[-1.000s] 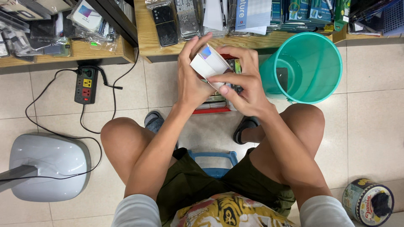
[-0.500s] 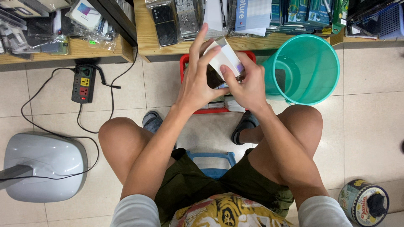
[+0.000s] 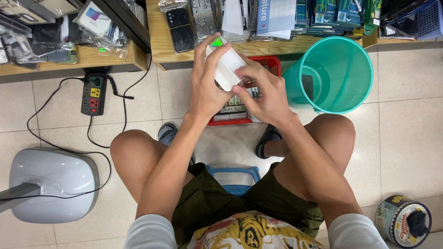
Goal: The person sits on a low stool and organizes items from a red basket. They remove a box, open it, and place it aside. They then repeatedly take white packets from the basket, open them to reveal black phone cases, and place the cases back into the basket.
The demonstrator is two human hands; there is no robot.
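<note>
I sit on a low blue stool and hold a small white box with a green patch at its top corner, up in front of me. My left hand wraps its left side, fingers over the top. My right hand grips its lower right edge with thumb and fingers. Under my hands a red basket stands on the floor with several flat packs stacked inside.
A teal plastic bucket stands right of the basket. Low wooden shelves hold phone cases and packaged accessories. A power strip with cables lies left. A grey fan base sits lower left, a round tin lower right.
Both hands have turned and tilted the white box, so its green corner now points up. My view has shifted slightly, bringing the red basket into sight under the hands.
</note>
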